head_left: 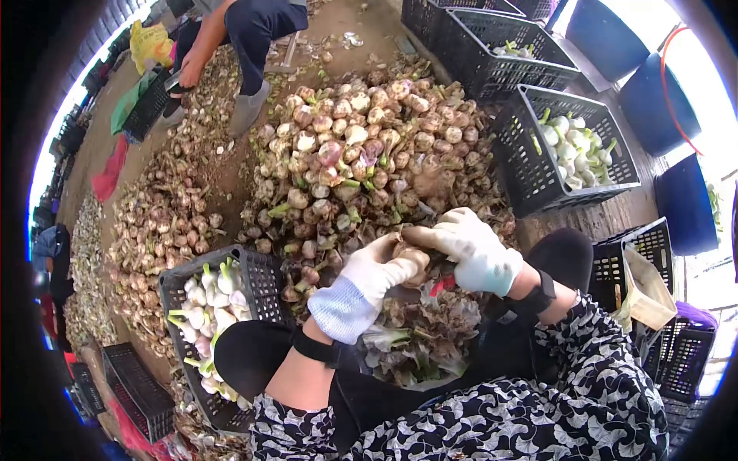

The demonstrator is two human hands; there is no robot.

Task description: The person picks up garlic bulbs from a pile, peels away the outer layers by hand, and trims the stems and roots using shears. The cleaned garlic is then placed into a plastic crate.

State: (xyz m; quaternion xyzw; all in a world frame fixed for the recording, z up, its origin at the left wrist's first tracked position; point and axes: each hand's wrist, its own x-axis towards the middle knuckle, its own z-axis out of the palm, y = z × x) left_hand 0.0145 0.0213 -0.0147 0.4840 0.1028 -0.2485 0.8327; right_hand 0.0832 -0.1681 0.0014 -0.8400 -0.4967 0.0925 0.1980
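Observation:
My left hand (369,284), in a white glove with a blue-grey cuff, is closed around a garlic bulb (413,257) above my lap. My right hand (477,250), in a white glove with a light blue cuff, meets it from the other side, its fingers pressed on the same bulb. A small red piece (443,285) shows just under my right hand; what it belongs to is hidden. Below both hands, loose garlic skins and leaves (423,334) lie heaped in my lap. A large pile of unpeeled garlic (361,146) spreads out just ahead.
Beside my left knee stands a black crate (265,280) of cleaned white garlic bulbs (207,307). Another crate (538,192) of cleaned garlic is at the right. Blue tubs (653,104) stand behind it. A person (261,38) sits at the upper left, near more garlic.

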